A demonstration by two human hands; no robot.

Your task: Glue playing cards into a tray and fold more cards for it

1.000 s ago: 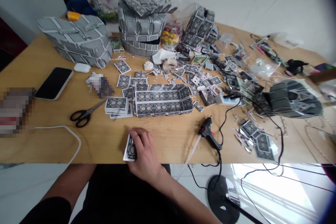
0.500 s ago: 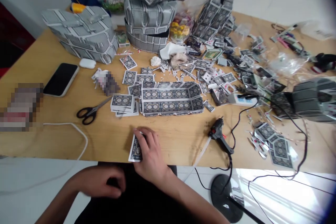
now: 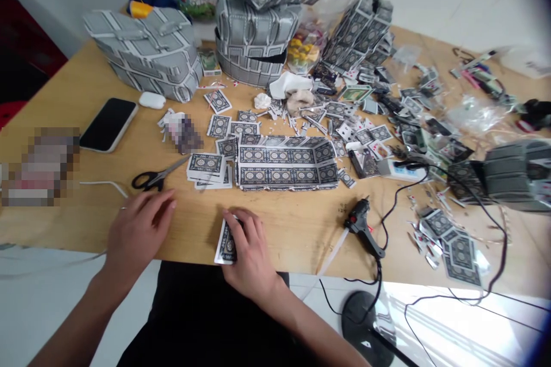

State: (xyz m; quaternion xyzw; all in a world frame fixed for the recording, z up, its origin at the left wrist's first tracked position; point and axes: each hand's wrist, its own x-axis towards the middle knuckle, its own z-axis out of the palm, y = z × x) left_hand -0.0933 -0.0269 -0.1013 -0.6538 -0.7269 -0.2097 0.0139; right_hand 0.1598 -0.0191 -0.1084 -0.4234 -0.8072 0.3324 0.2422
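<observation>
At the table's front edge, my right hand (image 3: pixel 248 249) grips a playing card (image 3: pixel 224 243) with a dark patterned back, its thumb side hidden. My left hand (image 3: pixel 140 229) hovers over or rests on the table to the left, fingers loosely bent and apart, holding nothing visible. Just beyond its fingertips are black-handled scissors (image 3: pixel 157 178), blades pointing away to the right. A small stack of playing cards (image 3: pixel 206 167) lies beside the blades. Behind my right hand stands an open, shallow box made of cards (image 3: pixel 287 176), patterned inside.
To the right lies a black glue gun (image 3: pixel 364 226) with its cord. A phone (image 3: pixel 109 124) and a white case (image 3: pixel 152 100) are at the left. Woven card baskets (image 3: pixel 146 57) stand at the back. Card scraps and a power strip (image 3: pixel 402 169) crowd the right side.
My left hand has risen from over my lap onto the table side, up near the scissors. My right hand stays on the card. The view has shifted slightly.
</observation>
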